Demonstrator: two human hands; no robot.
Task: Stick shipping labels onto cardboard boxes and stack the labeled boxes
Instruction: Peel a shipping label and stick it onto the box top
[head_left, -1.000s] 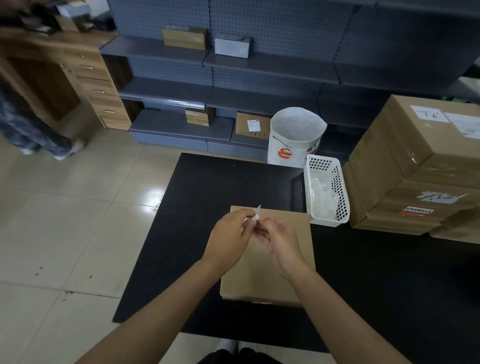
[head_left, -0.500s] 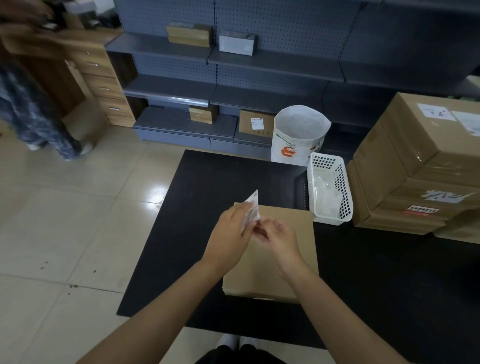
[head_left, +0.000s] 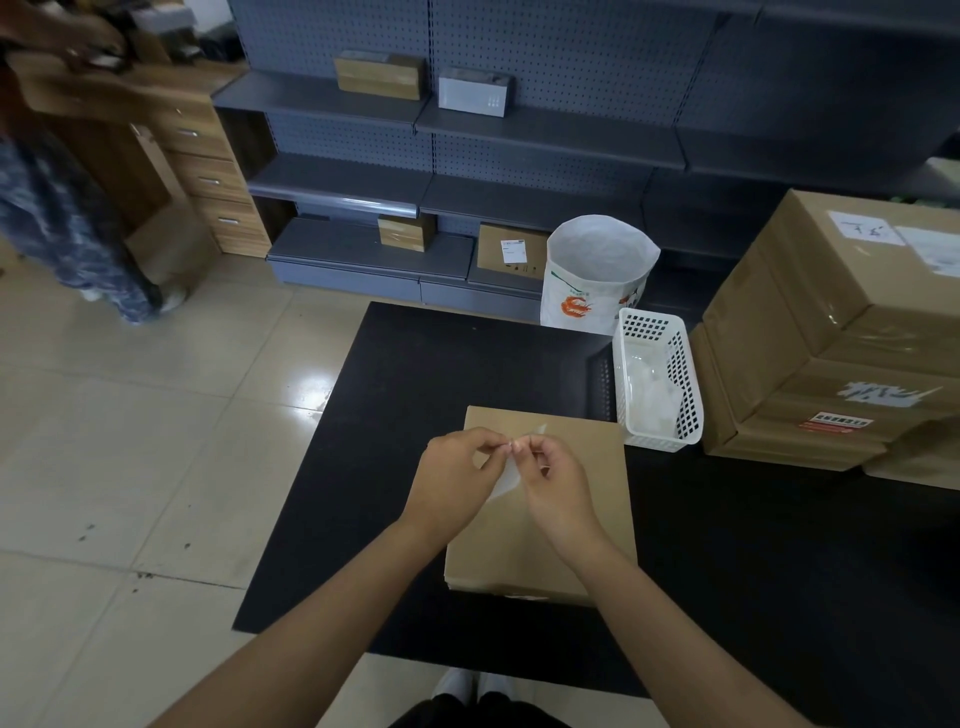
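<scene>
A flat brown cardboard box (head_left: 566, 535) lies on the black table (head_left: 415, 395) in front of me. Above its top my left hand (head_left: 454, 480) and my right hand (head_left: 556, 478) meet fingertip to fingertip. Between them they pinch a small white shipping label (head_left: 508, 475), a thin sheet that hangs down between the two hands. Whether its backing is separated I cannot tell. A stack of larger brown boxes (head_left: 831, 332) with white labels stands at the table's right.
A white perforated plastic basket (head_left: 657, 379) with clear scraps sits just beyond the box. A white woven bag (head_left: 597, 275) stands behind the table. Grey shelves (head_left: 519, 130) hold small boxes. A person (head_left: 67, 223) stands at the far left by a wooden drawer unit.
The label stood upright above my left fingers half a second ago; now it hangs lower between both hands. Both hands stay together over the box.
</scene>
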